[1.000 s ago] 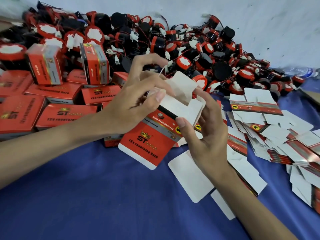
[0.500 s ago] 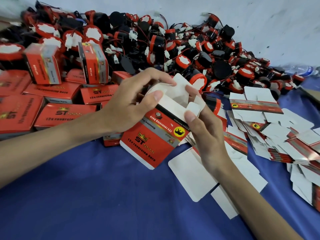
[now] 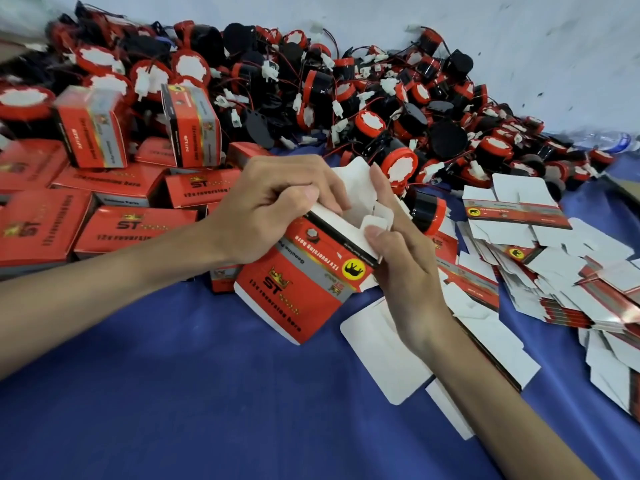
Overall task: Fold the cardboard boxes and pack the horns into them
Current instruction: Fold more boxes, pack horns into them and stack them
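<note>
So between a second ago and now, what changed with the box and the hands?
The right hand pushed the box's white end flaps inward, its thumb now pressing a small flap down. The left hand's fingers curled lower over the open end. Both hands kept gripping the box; the horn pile, finished boxes and flat blanks stayed put.

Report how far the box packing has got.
Done: closed boxes lie stacked on the left. In hand: the left hand grips a red box while the right hand presses its white end flaps in; whether a horn is inside cannot be seen. Left: a big pile of loose horns behind, and many flat boxes on the right.
</note>
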A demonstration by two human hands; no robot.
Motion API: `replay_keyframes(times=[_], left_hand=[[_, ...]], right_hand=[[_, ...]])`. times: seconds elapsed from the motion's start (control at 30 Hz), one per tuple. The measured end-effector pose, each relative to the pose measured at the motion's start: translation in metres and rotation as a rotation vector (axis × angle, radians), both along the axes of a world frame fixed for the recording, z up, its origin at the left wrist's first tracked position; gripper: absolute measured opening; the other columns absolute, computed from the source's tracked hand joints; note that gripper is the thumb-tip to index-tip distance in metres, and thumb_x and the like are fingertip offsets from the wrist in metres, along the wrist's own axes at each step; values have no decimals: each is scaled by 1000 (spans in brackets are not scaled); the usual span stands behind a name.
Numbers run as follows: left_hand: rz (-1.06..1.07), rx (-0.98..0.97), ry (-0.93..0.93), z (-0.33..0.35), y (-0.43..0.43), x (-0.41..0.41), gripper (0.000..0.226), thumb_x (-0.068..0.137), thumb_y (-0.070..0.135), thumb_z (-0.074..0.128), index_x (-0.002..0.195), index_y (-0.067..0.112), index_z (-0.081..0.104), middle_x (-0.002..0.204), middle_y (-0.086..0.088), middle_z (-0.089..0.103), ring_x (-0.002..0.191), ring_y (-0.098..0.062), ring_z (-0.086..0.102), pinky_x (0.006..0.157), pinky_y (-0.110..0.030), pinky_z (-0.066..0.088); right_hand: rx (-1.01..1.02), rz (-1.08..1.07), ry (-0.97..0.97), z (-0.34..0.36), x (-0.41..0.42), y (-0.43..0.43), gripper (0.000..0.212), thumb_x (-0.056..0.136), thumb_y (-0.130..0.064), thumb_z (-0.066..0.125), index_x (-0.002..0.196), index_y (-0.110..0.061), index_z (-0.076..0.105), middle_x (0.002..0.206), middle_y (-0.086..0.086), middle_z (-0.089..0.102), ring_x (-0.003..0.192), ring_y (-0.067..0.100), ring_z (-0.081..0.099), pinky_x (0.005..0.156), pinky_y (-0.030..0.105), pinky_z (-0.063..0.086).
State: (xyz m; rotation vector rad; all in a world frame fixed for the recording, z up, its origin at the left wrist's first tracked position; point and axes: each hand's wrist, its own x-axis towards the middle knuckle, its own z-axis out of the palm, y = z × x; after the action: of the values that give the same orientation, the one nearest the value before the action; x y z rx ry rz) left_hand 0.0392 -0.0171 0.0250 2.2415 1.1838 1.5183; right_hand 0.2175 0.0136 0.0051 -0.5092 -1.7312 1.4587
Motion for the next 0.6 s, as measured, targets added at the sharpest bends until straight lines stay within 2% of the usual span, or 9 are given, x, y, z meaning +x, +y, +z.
replay_keyframes(times=[0.13, 0.2, 0.27, 0.33, 0.4, 0.47, 0.53, 0.6], left_hand=[[-3, 17, 2, -1, 0, -1, 38, 90, 14, 33, 86, -4, 66, 98, -16, 67, 93, -19, 64, 84, -27, 46], [-5, 24, -1, -1, -2, 0, 34, 90, 14, 35, 84, -3, 64, 100, -17, 66, 94, -12, 63, 83, -22, 44], [-3, 36, 20, 0, -2, 1, 31, 90, 14, 38, 77, -2, 61, 98, -14, 65, 89, -3, 60, 80, -15, 40], [-2, 56, 48, 0, -3, 3, 33, 90, 14, 41, 70, -4, 60, 93, -14, 65, 81, 1, 57, 77, -13, 38], [-8, 87, 69, -2, -3, 3, 33, 90, 12, 43, 70, -6, 61, 90, -17, 64, 79, -4, 56, 76, -15, 39], [-11, 111, 75, -2, -4, 5, 29, 90, 11, 43, 73, -4, 61, 89, -19, 61, 83, 1, 53, 79, -15, 38], [-12, 112, 72, 0, -4, 6, 28, 91, 12, 43, 75, -3, 61, 90, -20, 60, 86, 2, 51, 81, -15, 37], [-9, 115, 76, 0, -3, 6, 24, 91, 12, 42, 78, 4, 60, 92, -20, 60, 87, -3, 52, 82, -16, 37]], right_hand=[[-68, -44, 64, 1, -4, -3, 50, 85, -15, 42, 123, -46, 51, 107, -11, 67, 82, 7, 64, 65, 21, 53], [-89, -75, 74, 1, -6, -6, 51, 83, -15, 42, 118, -48, 58, 99, -13, 68, 80, 12, 62, 65, 26, 54], [-118, -100, 83, -2, -8, -9, 51, 83, -15, 40, 115, -47, 63, 95, -6, 67, 74, 12, 62, 59, 27, 54], [-142, -120, 107, -5, -9, -11, 53, 81, -12, 37, 114, -43, 65, 99, -1, 66, 74, 13, 61, 57, 25, 52], [-124, -144, 105, -7, -10, -13, 55, 79, -9, 37, 110, -42, 67, 107, 2, 66, 83, 22, 57, 65, 33, 52], [-100, -156, 102, -6, -11, -12, 57, 76, -4, 38, 108, -41, 67, 116, 8, 64, 86, 28, 56, 70, 41, 48], [-82, -152, 91, -5, -9, -9, 57, 75, -1, 40, 108, -39, 67, 116, 6, 65, 85, 30, 56, 70, 48, 48], [-63, -121, 77, -5, -7, -7, 55, 76, 0, 43, 110, -37, 67, 115, 6, 63, 86, 31, 56, 68, 50, 49]])
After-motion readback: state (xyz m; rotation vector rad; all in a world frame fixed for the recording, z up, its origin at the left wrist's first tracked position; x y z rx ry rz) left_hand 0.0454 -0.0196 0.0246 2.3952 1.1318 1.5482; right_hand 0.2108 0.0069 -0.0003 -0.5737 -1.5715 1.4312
